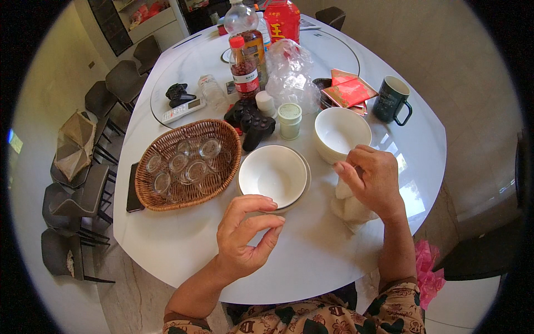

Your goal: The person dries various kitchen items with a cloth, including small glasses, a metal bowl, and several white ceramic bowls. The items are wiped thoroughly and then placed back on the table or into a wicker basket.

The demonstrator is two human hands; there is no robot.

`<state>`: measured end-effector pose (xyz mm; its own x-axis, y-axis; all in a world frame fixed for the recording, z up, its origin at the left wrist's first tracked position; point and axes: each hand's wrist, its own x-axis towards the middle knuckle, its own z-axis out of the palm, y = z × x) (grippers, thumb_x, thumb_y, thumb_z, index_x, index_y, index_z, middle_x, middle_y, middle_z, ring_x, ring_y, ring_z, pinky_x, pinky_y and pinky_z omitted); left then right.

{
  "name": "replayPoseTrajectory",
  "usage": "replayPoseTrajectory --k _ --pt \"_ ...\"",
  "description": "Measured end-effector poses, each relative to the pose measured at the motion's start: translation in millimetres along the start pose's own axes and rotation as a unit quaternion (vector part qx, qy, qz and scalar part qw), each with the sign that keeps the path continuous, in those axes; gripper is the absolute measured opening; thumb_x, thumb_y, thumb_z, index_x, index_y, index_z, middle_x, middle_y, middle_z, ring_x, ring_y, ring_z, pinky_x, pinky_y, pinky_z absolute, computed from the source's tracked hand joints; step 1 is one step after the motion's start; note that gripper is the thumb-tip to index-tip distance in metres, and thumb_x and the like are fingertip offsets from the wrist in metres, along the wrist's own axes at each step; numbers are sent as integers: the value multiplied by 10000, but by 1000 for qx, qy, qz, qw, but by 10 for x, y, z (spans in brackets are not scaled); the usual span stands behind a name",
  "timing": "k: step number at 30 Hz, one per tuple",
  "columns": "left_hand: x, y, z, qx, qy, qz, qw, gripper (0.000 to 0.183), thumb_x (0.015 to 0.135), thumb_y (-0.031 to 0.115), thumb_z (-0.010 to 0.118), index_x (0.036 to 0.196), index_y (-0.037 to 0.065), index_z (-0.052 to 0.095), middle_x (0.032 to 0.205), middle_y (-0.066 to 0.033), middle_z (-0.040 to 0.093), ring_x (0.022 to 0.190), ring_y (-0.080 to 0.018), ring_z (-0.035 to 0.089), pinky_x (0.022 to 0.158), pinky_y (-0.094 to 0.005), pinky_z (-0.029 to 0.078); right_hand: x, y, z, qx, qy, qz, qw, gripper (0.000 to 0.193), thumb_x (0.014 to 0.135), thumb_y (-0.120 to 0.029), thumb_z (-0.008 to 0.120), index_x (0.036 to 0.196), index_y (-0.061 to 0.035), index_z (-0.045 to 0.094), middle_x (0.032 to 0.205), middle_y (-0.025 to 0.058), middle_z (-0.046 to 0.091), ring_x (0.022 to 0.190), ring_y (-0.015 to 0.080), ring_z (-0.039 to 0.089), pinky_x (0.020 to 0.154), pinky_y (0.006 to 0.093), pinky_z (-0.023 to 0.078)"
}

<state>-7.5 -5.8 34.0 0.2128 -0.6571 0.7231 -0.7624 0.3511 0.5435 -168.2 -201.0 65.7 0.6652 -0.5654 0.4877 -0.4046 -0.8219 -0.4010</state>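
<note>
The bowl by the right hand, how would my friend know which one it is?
Start at the big white table and find the person's right hand. Just beyond it stands a white bowl, with a dark mug behind it to the right. Unlike the other white bowl, it's the one farther from the brown wicker basket.

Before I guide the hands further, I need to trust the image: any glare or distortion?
Head view: white glare on the glossy tabletop, right of the right hand; head view: fisheye bowing of the table's edges, with black corners; head view: bright highlights on the clear plastic bag, but the rim of the left white bowl reads clearly.
</note>
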Motion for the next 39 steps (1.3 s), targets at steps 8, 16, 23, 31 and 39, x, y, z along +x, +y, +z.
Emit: replayPoseTrajectory --k 8,16,23,31,39 --pt "2 14 9 -10 -1 0 1000 234 686 -47 711 878 66 641 988 -101 598 891 -240 599 748 -324 495 20 68 233 -124 20 26 992 130 819 -183 653 834 -61 695 795 100 676 642 245 648 589 337 509" --pt "1 5 7 -13 1 3 1000 232 691 -48 710 879 67 638 976 -102 601 873 -231 605 744 -318 495 19 153 234 -88 52 -10 995 118 830 -190 612 792 -90 662 746 86 639 632 290 625 560 391 494" --pt "-3 15 -20 -20 -11 -8 1000 262 707 -10 716 946 45 622 1017 -117 587 930 -256 588 772 -326 492 99 130 158 -56 260 -87 960 56 765 -63 671 800 -48 630 654 87 573 537 251 564 502 340 453" --pt "100 130 -70 115 48 45 991 399 724 141 757 1059 38 567 1116 -137 559 1055 -310 550 944 -466 400 -129 -292 -36 82 97 -359 925 228 666 -205 778 788 -82 630 633 28 521 520 167 533 446 279 394" --pt "-138 89 -105 -239 7 -107 965 165 835 157 675 882 8 623 786 -86 640 813 -207 645 925 -437 448 -237 -255 -39 430 120 21 894 281 822 -216 678 1009 -27 588 654 -13 501 570 98 541 482 270 413"
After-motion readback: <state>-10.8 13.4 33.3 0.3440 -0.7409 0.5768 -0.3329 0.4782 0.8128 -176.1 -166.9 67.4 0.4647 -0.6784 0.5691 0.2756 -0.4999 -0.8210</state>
